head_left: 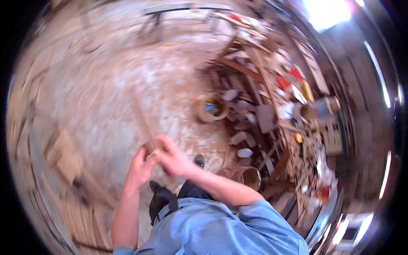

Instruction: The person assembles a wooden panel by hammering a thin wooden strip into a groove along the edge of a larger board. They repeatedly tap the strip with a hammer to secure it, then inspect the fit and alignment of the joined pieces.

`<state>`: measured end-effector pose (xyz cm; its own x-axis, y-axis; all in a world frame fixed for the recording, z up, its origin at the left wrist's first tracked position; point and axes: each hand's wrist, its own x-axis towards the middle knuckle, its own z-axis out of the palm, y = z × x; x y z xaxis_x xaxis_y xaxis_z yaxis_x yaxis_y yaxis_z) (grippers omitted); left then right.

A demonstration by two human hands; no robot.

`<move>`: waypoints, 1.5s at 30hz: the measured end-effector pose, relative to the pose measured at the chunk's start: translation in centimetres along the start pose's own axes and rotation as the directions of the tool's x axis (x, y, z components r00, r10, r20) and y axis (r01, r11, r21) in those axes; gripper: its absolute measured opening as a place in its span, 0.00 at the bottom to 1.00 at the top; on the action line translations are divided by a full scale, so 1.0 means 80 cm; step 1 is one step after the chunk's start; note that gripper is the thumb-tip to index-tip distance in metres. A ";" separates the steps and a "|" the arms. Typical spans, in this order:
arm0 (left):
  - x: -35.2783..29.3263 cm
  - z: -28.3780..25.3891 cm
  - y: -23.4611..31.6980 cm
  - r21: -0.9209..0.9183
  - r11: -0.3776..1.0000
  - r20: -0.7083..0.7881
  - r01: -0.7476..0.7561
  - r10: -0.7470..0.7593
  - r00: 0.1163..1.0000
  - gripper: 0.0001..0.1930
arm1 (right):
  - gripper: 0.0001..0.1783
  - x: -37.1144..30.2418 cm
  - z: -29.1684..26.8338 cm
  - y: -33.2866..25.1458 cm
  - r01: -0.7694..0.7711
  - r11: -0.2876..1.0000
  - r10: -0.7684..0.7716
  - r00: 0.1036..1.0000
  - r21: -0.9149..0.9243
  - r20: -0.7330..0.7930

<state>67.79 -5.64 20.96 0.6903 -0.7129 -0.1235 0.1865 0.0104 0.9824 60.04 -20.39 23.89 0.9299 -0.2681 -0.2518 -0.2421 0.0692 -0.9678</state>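
Note:
A long, narrow strip of wood [143,121] slants up and to the left in front of my body, smeared by motion. My left hand [141,167] is closed around its near part. Just beside it, my right hand [175,160] grips the same strip, with the two hands touching or nearly so. The strip's lower end shows below the right hand, close to my legs. Exact finger positions are blurred.
A workbench [289,123] heaped with wood scraps and odds and ends runs along the right. Offcuts lie beneath it, by a round bucket [211,108] and another round container [248,176]. Boards [68,157] lie at the left; a long narrow table [187,8] stands far off.

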 end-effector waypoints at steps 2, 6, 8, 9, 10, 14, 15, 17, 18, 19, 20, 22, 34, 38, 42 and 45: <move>0.050 0.064 0.015 -0.187 0.965 -0.109 0.181 -0.204 0.973 0.17 | 0.26 -0.002 -0.049 -0.001 0.228 0.970 -0.233 0.970 -0.081 -0.067; 0.127 0.184 -0.004 -0.075 0.993 0.031 0.090 -0.088 0.996 0.15 | 0.25 -0.027 -0.230 0.036 0.370 0.890 -0.403 0.912 -0.265 -0.079; 0.172 0.237 -0.016 0.153 0.981 0.053 0.117 -0.126 0.991 0.14 | 0.22 -0.044 -0.350 0.066 0.214 0.940 -0.291 0.912 -0.267 -0.291; 0.194 0.261 -0.016 0.261 0.957 0.064 0.124 -0.146 0.987 0.14 | 0.21 -0.060 -0.406 0.078 0.059 0.968 -0.152 0.909 -0.243 -0.387; 0.212 0.286 -0.019 0.312 0.943 0.091 0.116 -0.151 0.984 0.13 | 0.19 -0.083 -0.468 0.090 -0.004 0.999 0.032 0.845 0.053 -0.534; 0.259 0.389 -0.036 0.510 0.825 0.066 0.245 -0.321 0.945 0.15 | 0.12 -0.203 -0.709 0.131 -0.020 0.890 0.427 0.380 0.455 -0.820; 0.270 0.413 -0.039 0.552 0.798 0.094 0.243 -0.349 0.932 0.16 | 0.13 -0.222 -0.759 0.140 0.022 0.901 0.412 0.267 0.433 -0.871; 0.288 0.456 -0.042 0.583 0.765 0.159 0.274 -0.438 0.885 0.17 | 0.14 -0.252 -0.841 0.156 0.138 0.884 0.407 0.240 0.446 -0.881; 0.299 0.476 -0.041 0.612 0.722 0.170 0.322 -0.518 0.838 0.17 | 0.15 -0.253 -0.874 0.166 0.167 0.885 0.393 0.235 0.435 -0.889; 0.307 0.497 -0.038 0.652 0.710 0.203 0.267 -0.503 0.840 0.17 | 0.15 -0.252 -0.905 0.174 0.189 0.885 0.387 0.211 0.426 -0.897; 0.314 0.517 -0.036 0.688 0.687 0.225 0.235 -0.510 0.830 0.17 | 0.16 -0.246 -0.929 0.182 0.227 0.843 0.433 0.251 0.488 -0.866; 0.324 0.554 -0.034 0.729 0.661 0.254 0.179 -0.503 0.826 0.18 | 0.17 -0.233 -0.967 0.197 0.300 0.747 0.488 0.359 0.593 -0.796; 0.369 0.626 -0.038 0.868 0.493 0.345 -0.050 -0.528 0.776 0.19 | 0.14 -0.207 -0.989 0.189 0.059 0.956 0.258 0.300 0.288 -0.918; 0.377 0.639 -0.044 0.879 0.477 0.323 -0.012 -0.577 0.750 0.20 | 0.11 -0.213 -0.976 0.174 -0.346 0.892 -0.151 0.379 -0.292 -0.913; 0.384 0.645 -0.048 0.878 0.476 0.351 -0.038 -0.590 0.727 0.20 | 0.15 -0.211 -0.971 0.166 -0.533 0.745 -0.063 0.544 -0.402 -0.836; 0.385 0.646 -0.049 0.867 0.497 0.353 -0.017 -0.591 0.725 0.20 | 0.18 -0.207 -0.978 0.166 -0.415 0.899 0.060 0.431 -0.139 -0.900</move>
<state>52.19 -63.89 20.55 0.1436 -0.7706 -0.6209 -0.5252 -0.5911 0.6122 19.78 -90.19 15.28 0.1368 -0.9766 -0.1657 -0.6419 0.0400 -0.7657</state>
